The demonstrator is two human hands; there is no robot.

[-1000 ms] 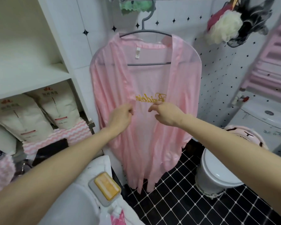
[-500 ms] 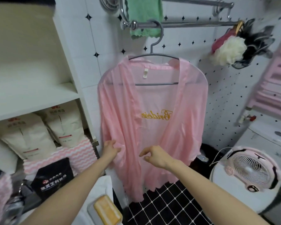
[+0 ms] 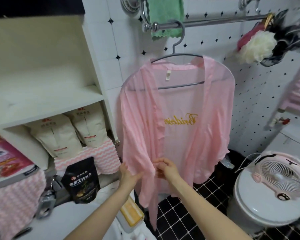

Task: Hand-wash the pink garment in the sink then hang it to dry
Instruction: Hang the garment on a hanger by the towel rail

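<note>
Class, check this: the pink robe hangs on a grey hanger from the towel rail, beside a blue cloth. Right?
No: the head view shows the cloth is green, not blue. The pink robe does hang on the grey hanger from the towel rail.

Pink garment (image 3: 206, 144): gold lettering (image 3: 182, 119) partly covered by front panel (image 3: 145, 127). Pink box (image 3: 5, 153), 9 o'clock: blurred, cropped by edge.

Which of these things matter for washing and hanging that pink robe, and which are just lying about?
In use: pink robe, grey hanger, towel rail, left hand, right hand, sink.
Lying about: green cloth, bath puffs, fan, black pouch.
</note>
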